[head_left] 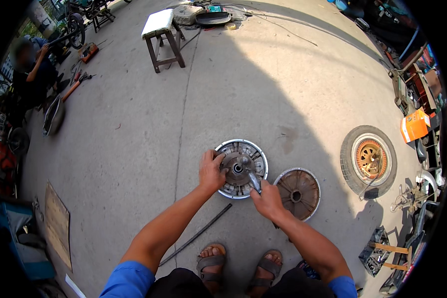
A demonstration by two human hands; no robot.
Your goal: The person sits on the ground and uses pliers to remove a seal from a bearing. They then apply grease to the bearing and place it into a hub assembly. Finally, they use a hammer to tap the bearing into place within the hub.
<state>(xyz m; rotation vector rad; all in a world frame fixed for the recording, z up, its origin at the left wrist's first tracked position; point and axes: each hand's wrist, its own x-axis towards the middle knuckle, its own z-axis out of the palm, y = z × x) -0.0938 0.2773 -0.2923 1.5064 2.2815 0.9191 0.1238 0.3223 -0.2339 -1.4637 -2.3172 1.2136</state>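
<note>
A round wheel hub (237,169) with a silver rim and a brown, worn middle lies on the concrete in front of my feet. At its left side, my left hand (212,172) has its fingers bent over the rim and inner plate, gripping it. My right hand (267,200) is closed round the metal handle of a hammer (254,182), whose head is over the hub, close to the centre hole. Whether the head touches the hub, I cannot tell. To the right lies a rusty round hub cover (296,196) with a central hole, partly behind my right wrist.
A dark bar (202,232) lies left of my feet. On the right are a tyred wheel (368,161), an orange box (415,125) and a crate of tools (375,252). A stool (164,39) stands ahead. At far left a person (32,74) sits near tools.
</note>
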